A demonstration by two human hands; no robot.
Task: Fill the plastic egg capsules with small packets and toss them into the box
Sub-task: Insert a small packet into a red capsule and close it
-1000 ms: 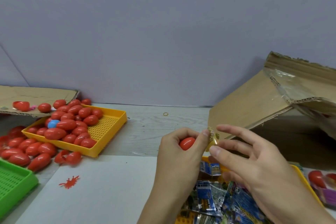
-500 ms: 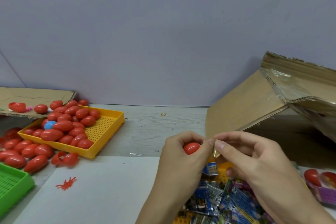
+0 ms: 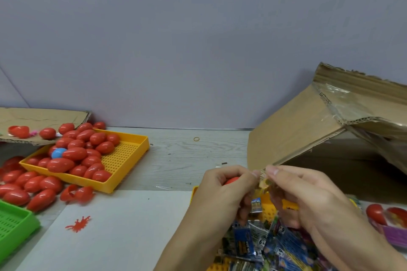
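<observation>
I see L hand (image 3: 222, 191) clenched round red egg capsule (image 3: 231, 180); R hand (image 3: 308, 198) pinches small packet (image 3: 263, 182) w/ L fingertips, near box (image 3: 297, 130).

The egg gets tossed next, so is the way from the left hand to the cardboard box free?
Probably yes: the box gapes just behind the left hand; only the right hand is close.

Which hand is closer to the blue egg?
Left. The left hand is nearer the blue egg in the yellow tray; the right hand is farther right, beyond it.
</observation>
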